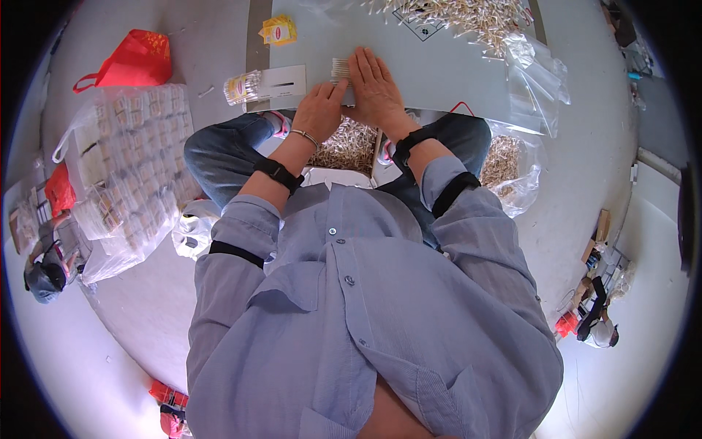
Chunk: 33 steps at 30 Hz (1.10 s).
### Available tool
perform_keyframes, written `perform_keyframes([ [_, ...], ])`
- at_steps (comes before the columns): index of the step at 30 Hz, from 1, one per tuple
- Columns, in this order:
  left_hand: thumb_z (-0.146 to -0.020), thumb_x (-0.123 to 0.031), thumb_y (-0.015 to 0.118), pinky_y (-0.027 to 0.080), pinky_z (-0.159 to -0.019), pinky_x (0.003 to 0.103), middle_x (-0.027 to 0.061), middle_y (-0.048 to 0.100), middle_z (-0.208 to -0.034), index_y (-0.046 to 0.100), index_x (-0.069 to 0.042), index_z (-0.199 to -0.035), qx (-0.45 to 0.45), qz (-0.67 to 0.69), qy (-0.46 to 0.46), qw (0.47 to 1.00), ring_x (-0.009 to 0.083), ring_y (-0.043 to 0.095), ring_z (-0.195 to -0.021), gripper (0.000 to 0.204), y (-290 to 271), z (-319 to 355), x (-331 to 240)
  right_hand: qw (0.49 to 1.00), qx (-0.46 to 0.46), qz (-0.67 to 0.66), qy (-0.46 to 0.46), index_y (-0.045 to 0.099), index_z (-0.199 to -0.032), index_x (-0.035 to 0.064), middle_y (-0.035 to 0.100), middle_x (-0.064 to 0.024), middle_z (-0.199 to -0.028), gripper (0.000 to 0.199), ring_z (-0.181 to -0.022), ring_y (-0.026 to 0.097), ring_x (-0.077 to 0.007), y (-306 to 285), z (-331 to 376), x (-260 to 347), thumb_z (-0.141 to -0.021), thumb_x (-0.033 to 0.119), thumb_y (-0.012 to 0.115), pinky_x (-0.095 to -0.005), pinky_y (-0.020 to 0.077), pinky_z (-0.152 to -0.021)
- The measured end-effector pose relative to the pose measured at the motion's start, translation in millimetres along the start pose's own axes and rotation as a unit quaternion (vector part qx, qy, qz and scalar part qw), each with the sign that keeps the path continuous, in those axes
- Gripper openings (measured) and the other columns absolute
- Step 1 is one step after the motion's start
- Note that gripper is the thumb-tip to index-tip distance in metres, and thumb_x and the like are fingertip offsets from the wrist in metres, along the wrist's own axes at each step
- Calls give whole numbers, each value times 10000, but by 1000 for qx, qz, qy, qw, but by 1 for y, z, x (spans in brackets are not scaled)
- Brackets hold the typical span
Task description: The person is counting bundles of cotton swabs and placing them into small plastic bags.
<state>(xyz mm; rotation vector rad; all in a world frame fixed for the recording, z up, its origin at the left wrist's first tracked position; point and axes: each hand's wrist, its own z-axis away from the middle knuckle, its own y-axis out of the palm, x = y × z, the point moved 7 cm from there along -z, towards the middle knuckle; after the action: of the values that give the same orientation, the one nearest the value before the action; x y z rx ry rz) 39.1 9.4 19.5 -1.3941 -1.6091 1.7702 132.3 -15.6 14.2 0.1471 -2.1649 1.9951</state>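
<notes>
On the pale table a small row of cotton swabs [341, 67] lies side by side. My right hand [373, 84] is laid flat over its right part, fingers stretched out and held together. My left hand [319, 111] has bent fingers pressed together at the lower left end of the swabs, with the thumb side close to my right hand. Both palms hide part of the row. To the left of my hands, a pack of cotton swabs [243, 87] with a yellow and white label lies on its side beside a white card [284, 80].
A large heap of loose cotton swabs [468, 22] covers the far right of the table, beside clear plastic bags [537, 88]. A yellow packet [278, 30] stands at the far left. Below the table edge, a box of swabs [344, 146] sits between my legs. Bagged packs [135, 161] and a red bag [137, 58] are at left.
</notes>
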Motion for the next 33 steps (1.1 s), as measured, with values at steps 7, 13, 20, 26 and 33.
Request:
perform_keyframes([
  [7, -705, -62, 528, 462, -741, 357, 109, 525, -906, 440, -62, -1191, -24, -12, -23, 999, 277, 531, -859, 494, -3, -4, -1, 1000, -6, -6, -8, 223, -1332, -5, 201, -178, -1398, 919, -1322, 149, -287, 0, 0, 1, -655, 466, 628, -385, 93, -1087],
  [13, -712, -64, 524, 467, -744, 362, 110, 532, -913, 436, -65, -1183, -11, -10, -36, 999, 283, 540, -869, 479, -3, -6, -1, 1000, -23, -3, -15, 239, -1319, -13, 221, -185, -1386, 892, -1315, 166, -296, 0, 0, 0, -658, 447, 620, -389, 108, -1084],
  [20, -744, -90, 503, 467, -774, 373, 120, 549, -963, 427, -86, -1188, 4, 11, -66, 998, 293, 545, -922, 450, -1, -8, 2, 1000, -20, 9, -13, 238, -1320, -14, 215, -185, -1388, 874, -1316, 161, -297, -2, 0, 1, -672, 445, 602, -391, 105, -1083],
  [26, -752, -100, 504, 477, -760, 380, 121, 552, -962, 396, -97, -1239, 16, 5, -79, 997, 292, 553, -910, 499, -3, -10, 1, 1000, -3, 16, -7, 242, -1320, -11, 217, -181, -1387, 853, -1319, 152, -290, -1, 0, 2, -677, 424, 595, -387, 100, -1084],
  [33, -752, -106, 503, 481, -752, 386, 128, 557, -967, 396, -92, -1230, 30, 7, -83, 996, 299, 564, -901, 489, -4, -14, 0, 1000, -9, 20, -11, 247, -1317, -11, 215, -181, -1389, 855, -1319, 153, -292, -3, 0, 1, -660, 408, 598, -391, 99, -1084],
])
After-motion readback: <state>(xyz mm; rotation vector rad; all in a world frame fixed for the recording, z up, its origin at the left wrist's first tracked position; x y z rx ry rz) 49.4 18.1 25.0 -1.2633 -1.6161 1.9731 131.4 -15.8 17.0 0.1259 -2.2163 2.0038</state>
